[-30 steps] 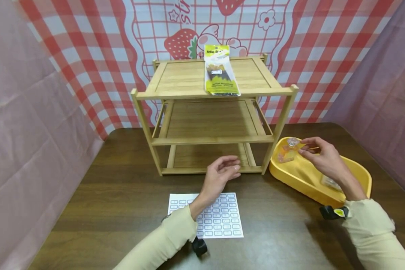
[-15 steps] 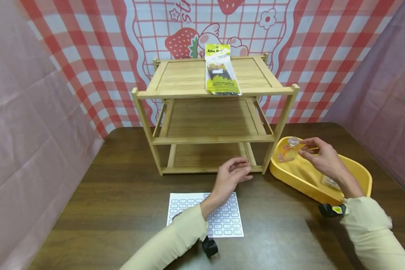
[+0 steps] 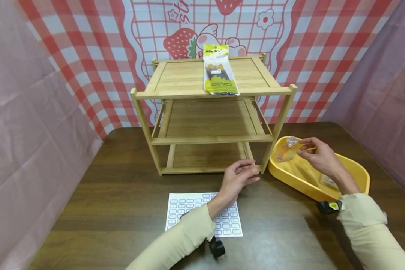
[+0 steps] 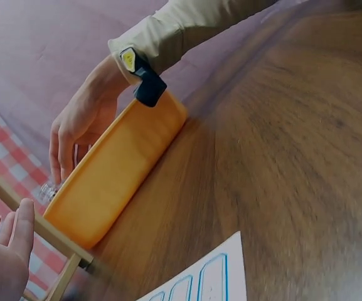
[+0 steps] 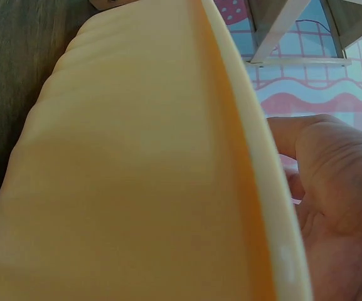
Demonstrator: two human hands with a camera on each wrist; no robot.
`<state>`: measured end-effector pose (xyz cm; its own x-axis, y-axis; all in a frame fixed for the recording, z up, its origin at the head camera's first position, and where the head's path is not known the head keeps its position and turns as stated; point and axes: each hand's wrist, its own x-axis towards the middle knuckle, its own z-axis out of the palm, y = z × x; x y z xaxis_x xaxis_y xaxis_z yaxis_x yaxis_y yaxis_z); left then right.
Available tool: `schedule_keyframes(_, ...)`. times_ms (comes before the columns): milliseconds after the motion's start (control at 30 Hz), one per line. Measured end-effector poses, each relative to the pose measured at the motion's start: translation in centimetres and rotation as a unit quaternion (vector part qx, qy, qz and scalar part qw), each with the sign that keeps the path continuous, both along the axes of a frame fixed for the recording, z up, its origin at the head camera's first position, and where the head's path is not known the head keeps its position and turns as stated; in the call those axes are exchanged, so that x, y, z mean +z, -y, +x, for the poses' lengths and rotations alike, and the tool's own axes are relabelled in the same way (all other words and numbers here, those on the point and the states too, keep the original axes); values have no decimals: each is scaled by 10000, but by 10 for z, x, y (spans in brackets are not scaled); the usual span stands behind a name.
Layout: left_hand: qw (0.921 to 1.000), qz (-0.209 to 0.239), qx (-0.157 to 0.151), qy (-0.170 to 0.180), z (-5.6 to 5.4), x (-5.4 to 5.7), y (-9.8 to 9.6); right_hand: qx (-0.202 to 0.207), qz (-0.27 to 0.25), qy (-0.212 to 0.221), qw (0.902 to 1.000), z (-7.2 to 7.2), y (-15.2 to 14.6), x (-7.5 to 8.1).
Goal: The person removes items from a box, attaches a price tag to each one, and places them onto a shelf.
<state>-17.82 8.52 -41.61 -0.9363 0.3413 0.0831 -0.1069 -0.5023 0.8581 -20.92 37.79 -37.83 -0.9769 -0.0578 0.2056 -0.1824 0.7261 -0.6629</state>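
My right hand reaches into the yellow tray, finger and thumb pinching at the faceted clear stopper of a glass perfume bottle with an orange-pink tint. The bottle is at the tray's left end, and only its stopper shows in the left wrist view. In the right wrist view the tray wall hides the bottle and most of the fingers. Fingers loosely bent and holding nothing, my left hand hovers before the lower right corner of the wooden shelf rack. Below its wrist lies a white label sheet.
A yellow-and-clear pack of artist brushes, bearing a small white label, lies on the rack's top tier. Another small clear-wrapped item sits in the tray under my right wrist. A checked cloth hangs behind the table.
My left hand has moved right along the rack's front, toward the tray, uncovering more of the label sheet's left part. My right hand and the perfume bottle stay almost still.
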Motion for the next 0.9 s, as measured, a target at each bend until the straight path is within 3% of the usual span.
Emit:
schedule_keyframes(633,9988,215,-82,440,5,-6,-29,63,96,8,9999,-2,-5,2)
schedule_keyframes(900,9976,290,56,622,5,-6,-42,37,195,93,9998,-2,-6,7)
